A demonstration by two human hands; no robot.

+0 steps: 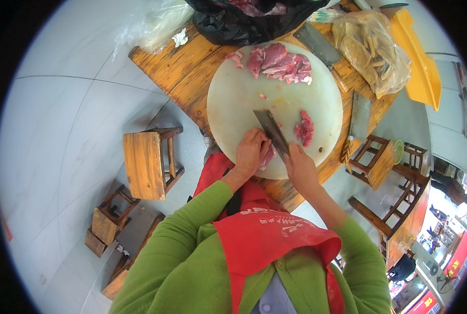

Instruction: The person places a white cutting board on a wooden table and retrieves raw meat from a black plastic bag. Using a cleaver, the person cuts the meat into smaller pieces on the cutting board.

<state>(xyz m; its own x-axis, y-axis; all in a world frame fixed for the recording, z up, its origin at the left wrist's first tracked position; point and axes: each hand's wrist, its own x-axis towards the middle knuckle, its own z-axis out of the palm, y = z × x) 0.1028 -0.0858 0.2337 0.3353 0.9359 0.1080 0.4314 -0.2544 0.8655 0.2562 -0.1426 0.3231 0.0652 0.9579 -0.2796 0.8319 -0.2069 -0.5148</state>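
A round white cutting board lies on a wooden table. My right hand grips a cleaver, its blade slanting up and left over the board beside my left fingers. Under my left hand, near the board's close edge, a piece of raw meat is held down, partly hidden by the hand and blade. Larger slices of raw meat lie at the board's far side, with a small scrap to their left. A small pile of cut meat rests right of the cleaver.
Beyond the board sits a black plastic bag with meat inside. Two more cleavers lie on the table's right side, near a clear bag of brown pieces and a yellow plastic scoop. Wooden stools stand around.
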